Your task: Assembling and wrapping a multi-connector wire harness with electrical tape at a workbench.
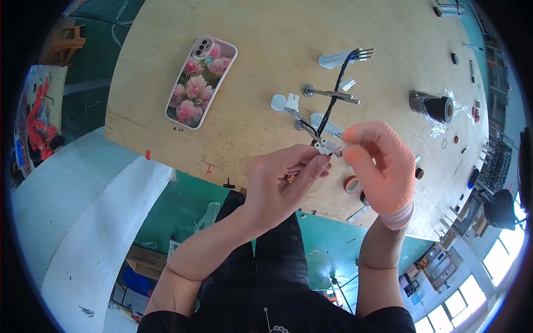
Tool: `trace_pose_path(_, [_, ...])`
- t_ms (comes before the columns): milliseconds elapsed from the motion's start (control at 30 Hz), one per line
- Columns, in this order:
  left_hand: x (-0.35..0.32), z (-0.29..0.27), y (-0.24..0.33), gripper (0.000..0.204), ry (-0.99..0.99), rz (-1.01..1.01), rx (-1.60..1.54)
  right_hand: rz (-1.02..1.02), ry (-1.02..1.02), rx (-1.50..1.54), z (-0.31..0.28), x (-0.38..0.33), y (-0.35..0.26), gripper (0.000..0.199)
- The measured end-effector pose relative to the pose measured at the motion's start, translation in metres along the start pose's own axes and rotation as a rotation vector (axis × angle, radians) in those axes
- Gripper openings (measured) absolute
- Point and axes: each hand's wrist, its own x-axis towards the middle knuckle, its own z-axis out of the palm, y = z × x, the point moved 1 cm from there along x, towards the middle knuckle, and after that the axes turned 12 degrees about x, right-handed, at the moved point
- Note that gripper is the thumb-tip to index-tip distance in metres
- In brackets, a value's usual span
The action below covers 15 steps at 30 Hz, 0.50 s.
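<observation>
My bare left hand pinches a small white plastic connector between thumb and fingertips, just over the near part of the table. My right hand, in an orange knitted glove, is closed at the connector's right side. What its thumb and forefinger grip is too small to make out. A black-sleeved wire harness runs from the connector up the board, past a pair of metal pegs. At its far end several bare terminals stick out. A second white connector ends a short branch on the left.
A phone in a flowered case lies on the wooden table at the left. To the right are a black roll with clear film and a red-rimmed tape roll. White plastic holders stand by the harness.
</observation>
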Motion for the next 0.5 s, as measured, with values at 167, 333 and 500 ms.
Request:
trace_pose_path(167, [0.004,-0.006,0.01,0.022,-0.269,-0.141,-0.05,0.021,-0.008,0.23,-0.007,-0.005,-0.011,0.019])
trace_pose_path(333, [0.017,-0.014,-0.003,0.028,-0.515,-0.199,-0.274,0.05,-0.221,-0.028,-0.014,-0.002,-0.004,0.036])
trace_pose_path(500, [0.027,-0.018,-0.004,0.032,-0.673,-0.274,-0.382,-0.191,-0.163,-0.147,-0.011,-0.005,0.006,0.032])
